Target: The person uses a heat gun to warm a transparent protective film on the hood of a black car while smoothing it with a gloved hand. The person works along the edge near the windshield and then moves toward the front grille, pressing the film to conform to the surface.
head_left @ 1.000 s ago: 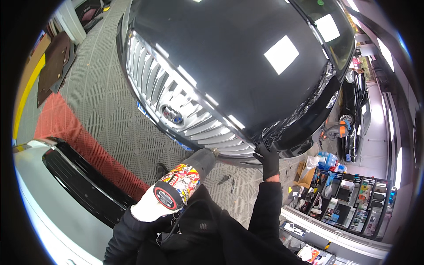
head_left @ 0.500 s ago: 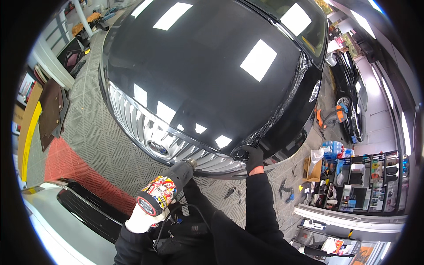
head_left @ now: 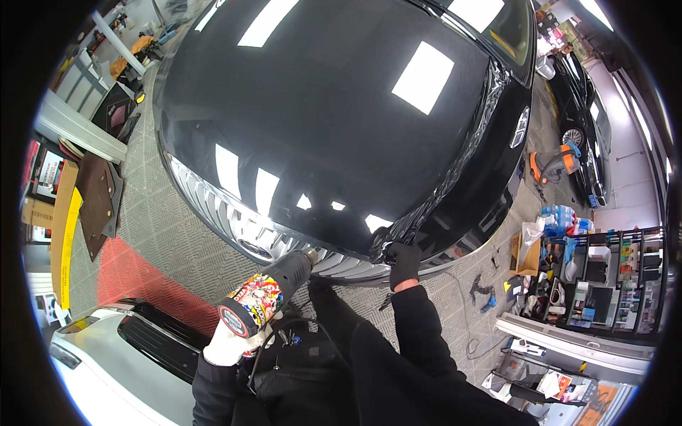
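My left hand (head_left: 229, 345), in a white glove, is closed around a heat gun (head_left: 284, 275) covered in colourful stickers. Its metal nozzle points at the front edge of the black car's hood (head_left: 305, 128), just over the silver grille (head_left: 217, 208). At the hood's front right corner, my right hand (head_left: 406, 264) wears a black glove, fingers closed on the loose edge of glossy black film (head_left: 455, 177). That film runs wrinkled along the hood's right side up toward the windshield. My right fingertips are partly hidden against the dark film.
Behind me on the left is a white car (head_left: 153, 355). An orange vacuum cleaner (head_left: 554, 165) stands near another black car (head_left: 579, 121) at the right. Shelves of supplies (head_left: 618, 277) and a cardboard box (head_left: 526, 252) line the right; dark scraps (head_left: 483, 290) lie on the floor.
The view has shifted, so the surroundings sit differently in the picture. Heat gun and right hand stay near the hood's front edge, with both grips the same.
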`<state>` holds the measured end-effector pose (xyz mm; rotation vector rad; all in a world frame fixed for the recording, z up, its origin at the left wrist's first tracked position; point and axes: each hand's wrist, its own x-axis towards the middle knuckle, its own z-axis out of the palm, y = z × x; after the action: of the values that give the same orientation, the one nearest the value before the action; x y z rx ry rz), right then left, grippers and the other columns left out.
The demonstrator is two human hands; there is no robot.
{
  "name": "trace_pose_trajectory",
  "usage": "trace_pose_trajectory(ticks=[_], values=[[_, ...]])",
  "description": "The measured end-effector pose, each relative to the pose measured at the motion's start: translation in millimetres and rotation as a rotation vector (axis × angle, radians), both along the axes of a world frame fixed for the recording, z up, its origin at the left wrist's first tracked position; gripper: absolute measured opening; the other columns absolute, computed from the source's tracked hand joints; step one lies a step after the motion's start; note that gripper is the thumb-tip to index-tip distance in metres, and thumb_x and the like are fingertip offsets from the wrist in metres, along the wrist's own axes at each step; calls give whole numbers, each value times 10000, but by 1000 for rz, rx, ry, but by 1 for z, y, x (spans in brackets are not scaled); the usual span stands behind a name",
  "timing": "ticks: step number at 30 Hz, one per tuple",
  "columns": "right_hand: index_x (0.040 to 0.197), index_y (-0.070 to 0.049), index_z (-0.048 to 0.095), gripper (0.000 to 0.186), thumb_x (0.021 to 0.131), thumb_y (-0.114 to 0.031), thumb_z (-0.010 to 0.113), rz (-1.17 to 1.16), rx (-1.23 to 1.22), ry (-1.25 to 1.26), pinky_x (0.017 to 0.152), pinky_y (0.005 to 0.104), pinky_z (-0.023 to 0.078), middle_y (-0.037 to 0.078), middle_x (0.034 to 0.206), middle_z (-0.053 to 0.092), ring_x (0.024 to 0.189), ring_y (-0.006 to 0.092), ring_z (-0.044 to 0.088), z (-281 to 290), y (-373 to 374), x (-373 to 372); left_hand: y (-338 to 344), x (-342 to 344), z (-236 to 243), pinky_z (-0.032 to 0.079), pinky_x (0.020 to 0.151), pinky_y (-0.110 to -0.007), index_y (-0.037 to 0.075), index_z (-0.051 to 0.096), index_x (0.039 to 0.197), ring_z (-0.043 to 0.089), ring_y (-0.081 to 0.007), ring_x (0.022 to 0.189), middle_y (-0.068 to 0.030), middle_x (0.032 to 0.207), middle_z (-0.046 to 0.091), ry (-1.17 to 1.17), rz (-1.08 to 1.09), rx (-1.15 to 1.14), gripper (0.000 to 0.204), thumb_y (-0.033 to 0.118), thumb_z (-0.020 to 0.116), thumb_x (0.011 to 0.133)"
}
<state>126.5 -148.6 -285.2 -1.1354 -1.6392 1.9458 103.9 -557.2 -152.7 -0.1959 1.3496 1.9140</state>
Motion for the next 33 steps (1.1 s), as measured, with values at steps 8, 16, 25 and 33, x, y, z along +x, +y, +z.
trace_pose_trajectory(ticks=[8,16,25,33], values=[[803,20,740,71,762,-23,701,-31,-122,-73,629,306,510,38,774,701,671,156,656,13,-3,0,17,-30,9,592,639,-323,-21,589,1410,721,-196,755,-144,1128,763,-18,-40,74,891,421,987,747],[929,13,740,165,878,-116,651,142,-81,-182,672,304,527,47,844,707,737,131,658,24,7,15,21,-94,0,604,724,-315,-27,529,1475,732,-189,871,-142,1222,736,-21,-243,179,887,292,943,759],[1129,45,724,333,878,-148,826,-172,177,-218,639,338,553,72,846,732,691,179,680,29,42,-20,16,-153,32,598,721,-286,-66,653,1326,727,-161,775,-108,878,758,0,-426,148,542,11,766,801],[887,-57,814,148,835,-166,728,395,1047,-890,792,483,557,178,930,787,930,366,773,-48,113,-39,22,-170,45,630,765,-337,-72,598,1395,755,-206,829,-166,1186,764,81,-450,147,642,-49,695,762]])
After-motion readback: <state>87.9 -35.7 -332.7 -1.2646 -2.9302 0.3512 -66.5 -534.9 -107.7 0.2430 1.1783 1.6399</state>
